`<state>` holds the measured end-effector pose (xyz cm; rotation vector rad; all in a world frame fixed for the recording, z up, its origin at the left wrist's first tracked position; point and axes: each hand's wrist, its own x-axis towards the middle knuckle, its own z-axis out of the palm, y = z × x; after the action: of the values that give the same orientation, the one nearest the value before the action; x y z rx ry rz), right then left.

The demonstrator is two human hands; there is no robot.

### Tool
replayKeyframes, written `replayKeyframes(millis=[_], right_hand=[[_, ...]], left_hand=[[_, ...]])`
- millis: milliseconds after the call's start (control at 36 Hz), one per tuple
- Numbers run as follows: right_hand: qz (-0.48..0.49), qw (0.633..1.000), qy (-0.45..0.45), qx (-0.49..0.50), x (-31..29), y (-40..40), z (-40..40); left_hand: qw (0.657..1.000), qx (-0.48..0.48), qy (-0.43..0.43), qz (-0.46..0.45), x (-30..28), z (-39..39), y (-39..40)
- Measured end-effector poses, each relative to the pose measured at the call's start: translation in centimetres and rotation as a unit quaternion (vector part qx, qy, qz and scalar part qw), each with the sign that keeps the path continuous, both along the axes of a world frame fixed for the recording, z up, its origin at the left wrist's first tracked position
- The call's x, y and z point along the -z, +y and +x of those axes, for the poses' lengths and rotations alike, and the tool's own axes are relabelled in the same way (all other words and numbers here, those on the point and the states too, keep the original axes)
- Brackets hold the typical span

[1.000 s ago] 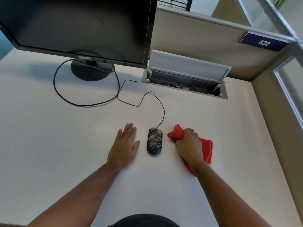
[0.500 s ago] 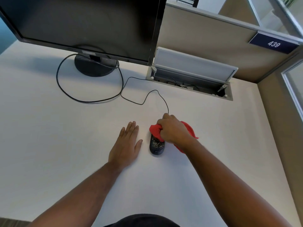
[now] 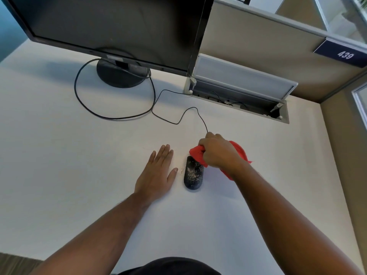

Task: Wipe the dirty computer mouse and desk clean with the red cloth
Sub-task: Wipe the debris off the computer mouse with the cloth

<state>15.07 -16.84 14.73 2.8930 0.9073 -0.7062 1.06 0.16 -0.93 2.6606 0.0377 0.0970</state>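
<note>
A black wired mouse (image 3: 193, 175) speckled with pale crumbs lies on the white desk (image 3: 79, 155). My right hand (image 3: 217, 151) is shut on the bunched red cloth (image 3: 198, 154) and presses it onto the mouse's far end, hiding that end. The rest of the cloth hangs out behind my wrist. My left hand (image 3: 156, 171) lies flat on the desk just left of the mouse, fingers spread, holding nothing. A few crumbs sit on the desk between my left thumb and the mouse.
The mouse cable (image 3: 178, 120) loops back toward a black monitor (image 3: 119, 26) on its round stand (image 3: 122, 74). An open cable hatch (image 3: 238, 90) sits at the back right. Beige partition walls (image 3: 268, 36) close off the back and right.
My right hand carried the red cloth from the desk right of the mouse onto the mouse's far end. The left hand stayed flat. Fewer crumbs show on the mouse.
</note>
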Motion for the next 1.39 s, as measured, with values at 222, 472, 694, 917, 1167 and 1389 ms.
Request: replayKeyframes(millis=[222,472,694,917,1167,1389], right_hand=[[-0.015,0.99,0.103,-0.09,0.4,2.9,-3.0],[-0.085,0.996,-0.021,-0.008,-0.1,-0.5,0.8],[0.034,0.998,0.055,0.026,0.5,-1.0,1.2],[-0.028,0.998,0.039,-0.036,1.2,-0.1,0.1],[0.037,0.995,0.017,0.092,1.1,-4.0,1.2],[0.137,0.979,0.081,0.129,2.5,-5.5,-0.5]], left_hand=[[1.0,0.0,-0.017,-0.006,-0.2,0.0,-0.1],[1.0,0.001,-0.013,-0.013,-0.5,-0.1,-0.1],[1.0,0.006,0.002,-0.007,-0.6,0.0,0.0],[1.0,0.008,0.003,-0.009,-0.8,-0.1,0.0],[0.996,0.088,0.026,-0.012,-1.2,0.0,0.2],[0.983,0.156,0.092,-0.023,-3.1,2.9,-0.9]])
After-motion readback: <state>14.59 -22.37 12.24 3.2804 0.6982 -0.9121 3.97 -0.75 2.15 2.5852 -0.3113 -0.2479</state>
